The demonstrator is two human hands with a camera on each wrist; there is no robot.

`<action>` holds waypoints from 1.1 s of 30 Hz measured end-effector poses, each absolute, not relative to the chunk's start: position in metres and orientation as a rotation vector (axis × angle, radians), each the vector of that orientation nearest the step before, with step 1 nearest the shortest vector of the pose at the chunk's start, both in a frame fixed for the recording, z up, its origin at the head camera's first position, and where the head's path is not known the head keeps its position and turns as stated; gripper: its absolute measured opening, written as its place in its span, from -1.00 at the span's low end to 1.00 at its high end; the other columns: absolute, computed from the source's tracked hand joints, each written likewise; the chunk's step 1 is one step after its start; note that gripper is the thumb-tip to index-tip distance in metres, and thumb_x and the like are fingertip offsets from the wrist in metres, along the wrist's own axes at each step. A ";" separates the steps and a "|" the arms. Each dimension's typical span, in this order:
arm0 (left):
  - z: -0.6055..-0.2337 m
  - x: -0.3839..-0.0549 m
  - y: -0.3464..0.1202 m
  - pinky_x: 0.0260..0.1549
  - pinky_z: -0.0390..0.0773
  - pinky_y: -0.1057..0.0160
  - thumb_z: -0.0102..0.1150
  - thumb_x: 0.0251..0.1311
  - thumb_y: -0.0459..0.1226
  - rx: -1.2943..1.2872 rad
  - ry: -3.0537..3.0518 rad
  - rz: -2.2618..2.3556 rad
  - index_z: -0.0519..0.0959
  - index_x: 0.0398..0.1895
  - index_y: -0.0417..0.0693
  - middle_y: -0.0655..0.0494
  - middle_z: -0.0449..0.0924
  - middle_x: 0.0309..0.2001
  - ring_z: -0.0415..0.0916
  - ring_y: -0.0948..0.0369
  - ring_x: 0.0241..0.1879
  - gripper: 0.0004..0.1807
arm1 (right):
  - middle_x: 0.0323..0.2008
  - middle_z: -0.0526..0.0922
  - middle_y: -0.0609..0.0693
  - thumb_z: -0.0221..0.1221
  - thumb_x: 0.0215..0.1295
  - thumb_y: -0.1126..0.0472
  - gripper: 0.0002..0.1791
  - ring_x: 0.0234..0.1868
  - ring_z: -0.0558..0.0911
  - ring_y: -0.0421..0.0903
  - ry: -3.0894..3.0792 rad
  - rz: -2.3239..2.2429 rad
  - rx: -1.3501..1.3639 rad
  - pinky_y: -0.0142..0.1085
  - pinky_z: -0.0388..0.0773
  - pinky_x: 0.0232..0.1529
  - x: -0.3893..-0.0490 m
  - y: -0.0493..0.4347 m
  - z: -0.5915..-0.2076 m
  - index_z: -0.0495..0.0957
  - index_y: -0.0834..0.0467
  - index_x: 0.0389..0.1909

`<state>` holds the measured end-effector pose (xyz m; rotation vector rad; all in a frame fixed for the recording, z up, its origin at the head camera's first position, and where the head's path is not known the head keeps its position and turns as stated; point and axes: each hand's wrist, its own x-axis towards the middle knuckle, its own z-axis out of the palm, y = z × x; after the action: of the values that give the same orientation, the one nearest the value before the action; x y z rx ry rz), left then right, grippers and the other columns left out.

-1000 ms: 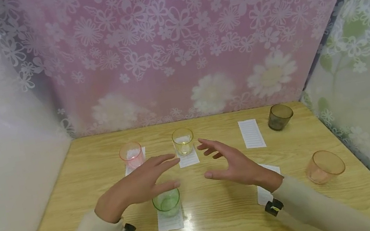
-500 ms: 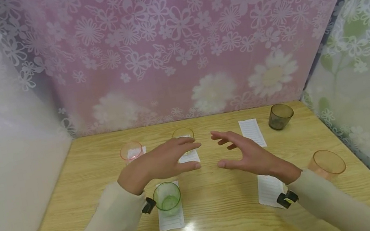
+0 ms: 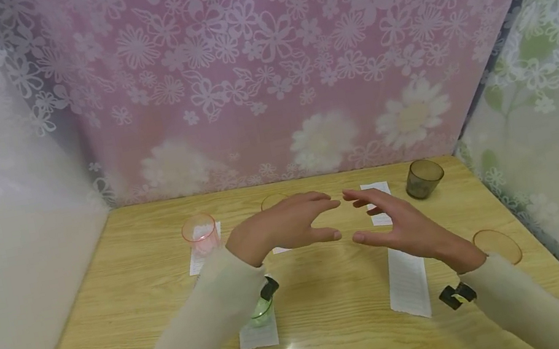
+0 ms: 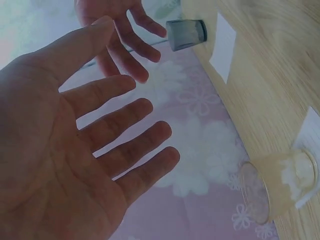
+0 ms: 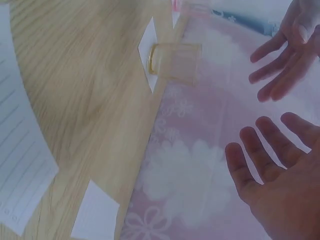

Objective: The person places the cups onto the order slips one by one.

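The yellow glass (image 5: 175,64) was largely hidden in the head view, its rim alone showing behind the left hand (image 3: 288,224); both wrist views showed it upright on a paper slip at the table's (image 3: 332,315) far side. The right hand (image 3: 406,224) crossed the middle of the far-right slip (image 3: 381,219), whose upper and lower parts remained visible. The left sleeve (image 3: 192,346) concealed most of the green glass (image 3: 262,316), and the right forearm covered the lower part of the orange glass (image 3: 506,245). The pink glass (image 3: 202,238) and the dark glass (image 3: 424,180) were unobstructed. In the wrist views each near hand was cut off by the picture's edge.

Ruled lines marked the near-right slip (image 3: 408,284); in the right wrist view, a large lined sheet, cropped at left, bore small marks near its lower edge, too small to read.

Both hands were raised above the table, palms turned toward each other, fingertips near but apart. The left hand's fingers were extended and spread, the thumb set away from them; the right hand's were similarly spread and gently bent, likewise holding nothing. A black device (image 3: 458,296) sat at the right wrist, another (image 3: 269,287) at the left.
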<state>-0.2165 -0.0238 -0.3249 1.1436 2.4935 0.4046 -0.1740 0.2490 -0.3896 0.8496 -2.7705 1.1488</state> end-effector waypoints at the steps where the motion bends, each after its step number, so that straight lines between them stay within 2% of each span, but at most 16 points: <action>1: -0.325 -0.217 -0.020 0.69 0.21 -0.13 0.14 0.63 0.12 1.142 2.491 0.400 0.20 0.76 0.11 0.02 0.11 0.76 0.08 -0.01 0.74 -0.22 | 0.60 0.41 -0.02 0.40 0.51 0.08 -0.12 0.50 0.49 0.11 -2.775 1.142 0.843 0.05 0.55 0.39 -0.174 0.253 -0.389 0.21 -0.13 0.73; 7: -0.327 -0.216 0.003 0.67 0.25 -0.07 0.19 0.60 0.09 1.119 2.481 0.376 0.19 0.77 0.09 0.01 0.13 0.75 0.11 0.00 0.73 -0.19 | 0.65 0.35 -0.02 0.36 0.54 0.07 -0.17 0.55 0.45 0.11 -2.826 1.117 0.797 0.10 0.50 0.41 -0.171 0.274 -0.385 0.22 -0.14 0.72; 9: -0.328 -0.216 0.010 0.68 0.25 -0.06 0.21 0.60 0.09 1.108 2.481 0.364 0.19 0.77 0.10 0.02 0.12 0.75 0.10 0.01 0.73 -0.18 | 0.65 0.35 0.00 0.35 0.55 0.07 -0.19 0.55 0.45 0.11 -2.835 1.104 0.777 0.03 0.50 0.42 -0.170 0.281 -0.383 0.23 -0.14 0.71; 13: -0.333 -0.215 0.024 0.67 0.27 -0.03 0.23 0.59 0.07 1.077 2.484 0.348 0.19 0.77 0.12 0.05 0.13 0.75 0.12 0.03 0.73 -0.19 | 0.64 0.38 0.01 0.36 0.55 0.07 -0.19 0.54 0.46 0.10 -2.844 1.067 0.715 -0.24 0.48 0.41 -0.165 0.292 -0.381 0.24 -0.16 0.71; 15: -0.335 -0.214 0.030 0.66 0.28 -0.02 0.24 0.58 0.06 1.060 2.487 0.343 0.20 0.77 0.13 0.08 0.14 0.75 0.13 0.04 0.73 -0.19 | 0.63 0.39 0.02 0.36 0.55 0.08 -0.20 0.54 0.46 0.11 -2.845 1.052 0.690 -0.29 0.48 0.39 -0.163 0.297 -0.379 0.25 -0.14 0.71; 17: -0.337 -0.213 0.036 0.66 0.29 0.00 0.24 0.58 0.06 1.052 2.495 0.328 0.20 0.76 0.14 0.09 0.15 0.75 0.14 0.06 0.72 -0.19 | 0.64 0.38 0.04 0.36 0.55 0.08 -0.20 0.55 0.45 0.14 -2.850 1.045 0.670 -0.17 0.49 0.43 -0.161 0.301 -0.378 0.25 -0.12 0.71; 21: -0.344 -0.212 0.047 0.67 0.28 0.03 0.25 0.58 0.06 1.051 2.503 0.303 0.21 0.76 0.16 0.13 0.16 0.75 0.13 0.08 0.73 -0.20 | 0.65 0.36 0.10 0.36 0.55 0.09 -0.19 0.51 0.47 0.29 -2.860 1.049 0.628 0.28 0.47 0.39 -0.157 0.311 -0.375 0.25 -0.08 0.71; 23: -0.348 -0.212 0.052 0.67 0.26 0.05 0.25 0.58 0.05 1.055 2.503 0.304 0.21 0.76 0.16 0.13 0.16 0.74 0.13 0.09 0.73 -0.20 | 0.64 0.37 0.11 0.36 0.54 0.09 -0.20 0.48 0.50 0.26 -2.859 1.032 0.604 0.31 0.48 0.36 -0.156 0.316 -0.374 0.27 -0.07 0.70; 25: -0.351 -0.212 0.057 0.68 0.25 0.06 0.26 0.58 0.03 1.058 2.501 0.309 0.21 0.76 0.15 0.13 0.17 0.74 0.13 0.09 0.73 -0.20 | 0.62 0.40 0.10 0.38 0.53 0.11 -0.20 0.44 0.54 0.11 -2.847 0.998 0.590 0.09 0.51 0.38 -0.155 0.322 -0.374 0.28 -0.09 0.70; 27: -0.354 -0.211 0.061 0.67 0.25 0.08 0.26 0.58 0.02 1.063 2.500 0.318 0.22 0.76 0.15 0.12 0.18 0.73 0.13 0.09 0.72 -0.20 | 0.59 0.44 0.10 0.38 0.52 0.13 -0.21 0.41 0.54 -0.17 -2.828 0.972 0.582 -0.23 0.49 0.36 -0.154 0.329 -0.375 0.30 -0.10 0.69; 30: -0.359 -0.211 0.065 0.68 0.25 0.10 0.26 0.58 0.01 1.063 2.497 0.322 0.21 0.76 0.15 0.13 0.18 0.74 0.13 0.09 0.73 -0.21 | 0.56 0.47 0.09 0.38 0.51 0.17 -0.21 0.33 0.44 -0.55 -2.805 0.970 0.567 -0.59 0.37 0.24 -0.152 0.340 -0.377 0.32 -0.14 0.68; 33: -0.365 -0.210 0.068 0.68 0.24 0.11 0.24 0.60 0.00 1.056 2.490 0.324 0.19 0.77 0.16 0.13 0.15 0.75 0.10 0.08 0.73 -0.21 | 0.54 0.46 0.01 0.37 0.51 0.20 -0.22 0.31 0.34 -0.69 -2.790 0.992 0.547 -0.69 0.31 0.22 -0.151 0.352 -0.381 0.33 -0.14 0.67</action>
<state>-0.2103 0.0676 -0.3650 1.0559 2.4902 0.3239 -0.1508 0.3517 -0.3810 0.5466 -2.7900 0.9924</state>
